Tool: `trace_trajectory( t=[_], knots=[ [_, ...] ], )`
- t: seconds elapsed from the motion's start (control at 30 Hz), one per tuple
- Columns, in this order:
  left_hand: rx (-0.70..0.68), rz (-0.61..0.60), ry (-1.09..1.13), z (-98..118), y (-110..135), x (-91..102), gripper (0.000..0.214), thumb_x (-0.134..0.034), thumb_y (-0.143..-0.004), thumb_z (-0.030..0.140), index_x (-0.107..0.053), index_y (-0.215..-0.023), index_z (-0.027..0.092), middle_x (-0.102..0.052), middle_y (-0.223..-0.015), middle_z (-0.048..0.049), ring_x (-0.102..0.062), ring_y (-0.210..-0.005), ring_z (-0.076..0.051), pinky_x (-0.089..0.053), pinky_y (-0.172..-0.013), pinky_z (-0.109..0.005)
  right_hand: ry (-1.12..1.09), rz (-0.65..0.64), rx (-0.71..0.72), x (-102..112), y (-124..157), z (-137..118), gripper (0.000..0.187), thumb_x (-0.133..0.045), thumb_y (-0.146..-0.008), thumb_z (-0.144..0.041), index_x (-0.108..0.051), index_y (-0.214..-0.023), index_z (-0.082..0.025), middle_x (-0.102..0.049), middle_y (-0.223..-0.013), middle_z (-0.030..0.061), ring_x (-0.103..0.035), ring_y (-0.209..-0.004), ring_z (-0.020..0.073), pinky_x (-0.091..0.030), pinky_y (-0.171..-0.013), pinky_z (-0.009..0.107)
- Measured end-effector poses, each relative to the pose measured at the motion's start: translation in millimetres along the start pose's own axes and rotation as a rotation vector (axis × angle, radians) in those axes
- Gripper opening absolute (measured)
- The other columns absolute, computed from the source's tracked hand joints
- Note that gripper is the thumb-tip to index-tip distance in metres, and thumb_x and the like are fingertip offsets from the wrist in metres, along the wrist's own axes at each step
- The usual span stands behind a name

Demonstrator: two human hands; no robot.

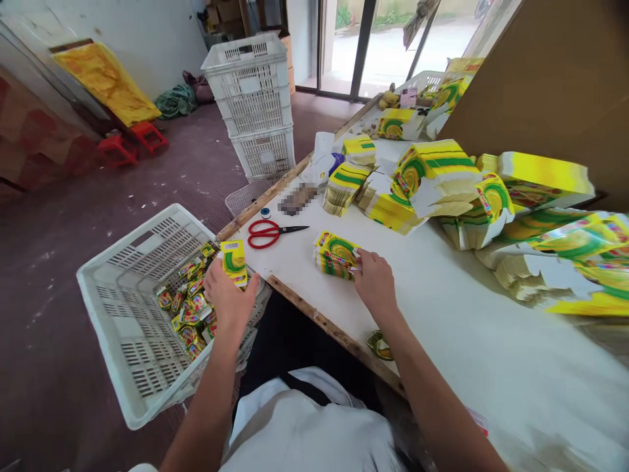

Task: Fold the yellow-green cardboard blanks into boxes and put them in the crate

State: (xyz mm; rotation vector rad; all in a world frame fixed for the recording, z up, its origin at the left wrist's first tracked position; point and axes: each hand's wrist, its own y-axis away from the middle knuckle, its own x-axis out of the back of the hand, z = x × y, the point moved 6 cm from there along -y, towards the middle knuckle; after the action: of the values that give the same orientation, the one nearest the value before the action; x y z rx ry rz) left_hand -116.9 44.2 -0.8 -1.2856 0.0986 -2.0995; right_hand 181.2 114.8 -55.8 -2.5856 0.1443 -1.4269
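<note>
My left hand is over the near right side of a white plastic crate, its thumb spread away from its fingers. A small yellow-green printed box is just beyond that hand, at its fingertips; the thumb does not press on it. Inside the crate lie several similar small packed boxes. On the white table, my right hand pinches the right edge of a small stack of flat yellow-green cartons. Red-handled scissors lie between the two hands, beyond them, with the blades pointing right.
Stacks of flat printed cartons fill the far and right side of the table. A brown cardboard sheet rises behind them. White crates are stacked on the floor beyond. A small green-and-yellow object lies by the wooden table edge.
</note>
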Motion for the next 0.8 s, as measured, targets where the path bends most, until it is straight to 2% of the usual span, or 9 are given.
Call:
trace_trajectory(
  t=[0.13,0.27,0.37,0.47,0.53,0.6,0.67,0.73,0.8],
  knots=[
    [-0.049,-0.174,0.195,3.2,17.1,-23.0,0.056,-0.069,-0.071,0.037,-0.049,-0.12,0.017,-0.056,-0.121,-0.0148,-0.05,-0.12,-0.034,-0.037,-0.103,-0.053,0.009,0.006,0.008,-5.4,2.1,-3.6,0.046,-0.047,-0.075,-0.004,-0.053,-0.119,-0.013,-0.066,-0.097,0.0156,-0.056,-0.093,0.0322,-0.044,-0.085,0.047],
    [-0.048,-0.38,0.432,23.8,43.0,-53.5,0.049,-0.067,-0.074,0.035,-0.053,-0.117,0.017,-0.058,-0.123,-0.0146,-0.052,-0.12,-0.03,-0.044,-0.099,-0.048,0.023,-0.002,0.018,-6.0,-2.2,-6.1,0.049,-0.048,-0.073,-0.002,-0.052,-0.12,-0.015,-0.063,-0.104,0.0163,-0.055,-0.095,0.0317,-0.044,-0.084,0.044],
    [-0.031,-0.506,0.559,38.4,54.8,-65.0,0.044,-0.069,-0.072,0.032,-0.058,-0.112,0.017,-0.062,-0.12,-0.0146,-0.056,-0.116,-0.028,-0.046,-0.095,-0.046,0.016,-0.013,0.005,-3.7,-9.3,-6.5,0.049,-0.049,-0.068,0.002,-0.053,-0.114,-0.014,-0.063,-0.099,0.0176,-0.056,-0.094,0.0323,-0.044,-0.082,0.045],
    [0.093,-0.612,0.714,46.3,63.5,-71.3,0.044,-0.074,-0.068,0.03,-0.06,-0.107,0.018,-0.066,-0.115,-0.0136,-0.061,-0.109,-0.026,-0.048,-0.09,-0.043,-0.022,0.009,-0.019,1.0,-7.4,-10.1,0.053,-0.048,-0.068,0.002,-0.047,-0.118,-0.014,-0.062,-0.1,0.016,-0.057,-0.095,0.0308,-0.045,-0.082,0.044],
    [0.241,-0.657,0.881,51.1,69.6,-75.2,0.05,-0.08,-0.061,0.031,-0.06,-0.105,0.019,-0.068,-0.112,-0.0124,-0.063,-0.104,-0.025,-0.05,-0.086,-0.04,-0.169,0.011,-0.035,1.9,2.9,-16.2,0.056,-0.048,-0.069,0.0,-0.04,-0.121,-0.017,-0.062,-0.097,0.0111,-0.059,-0.09,0.0268,-0.048,-0.078,0.041],
    [0.375,-0.673,1.112,60.2,73.9,-77.4,0.052,-0.085,-0.056,0.035,-0.062,-0.099,0.018,-0.069,-0.107,-0.0104,-0.064,-0.101,-0.024,-0.051,-0.084,-0.038,-0.462,-0.067,-0.036,-3.2,19.6,-27.7,0.055,-0.05,-0.069,-0.004,-0.036,-0.12,-0.02,-0.06,-0.089,0.0045,-0.06,-0.08,0.022,-0.05,-0.072,0.037],
    [0.506,-0.635,1.354,70.2,73.8,-77.0,0.048,-0.084,-0.056,0.043,-0.064,-0.092,0.017,-0.071,-0.1,-0.0083,-0.065,-0.096,-0.023,-0.051,-0.084,-0.036,-0.781,-0.246,-0.009,-12.4,40.0,-47.6,0.052,-0.053,-0.068,-0.008,-0.037,-0.116,-0.023,-0.058,-0.083,0.0002,-0.06,-0.074,0.0184,-0.05,-0.068,0.034],
    [0.638,-0.54,1.526,76.0,69.9,-75.4,0.045,-0.08,-0.059,0.051,-0.066,-0.085,0.017,-0.071,-0.087,-0.006,-0.067,-0.086,-0.02,-0.052,-0.08,-0.033,-1.018,-0.378,-0.017,-17.1,58.1,-67.4,0.05,-0.056,-0.07,-0.011,-0.037,-0.114,-0.025,-0.059,-0.086,-0.0002,-0.061,-0.077,0.0169,-0.051,-0.071,0.033],
    [0.727,-0.404,1.592,75.6,64.7,-73.8,0.046,-0.078,-0.06,0.055,-0.065,-0.081,0.016,-0.068,-0.075,-0.0025,-0.065,-0.073,-0.016,-0.052,-0.072,-0.029,-1.151,-0.417,-0.021,-16.0,68.9,-83.4,0.048,-0.06,-0.073,-0.016,-0.037,-0.114,-0.026,-0.06,-0.092,0.0009,-0.062,-0.083,0.0169,-0.051,-0.079,0.035]
  ],
)
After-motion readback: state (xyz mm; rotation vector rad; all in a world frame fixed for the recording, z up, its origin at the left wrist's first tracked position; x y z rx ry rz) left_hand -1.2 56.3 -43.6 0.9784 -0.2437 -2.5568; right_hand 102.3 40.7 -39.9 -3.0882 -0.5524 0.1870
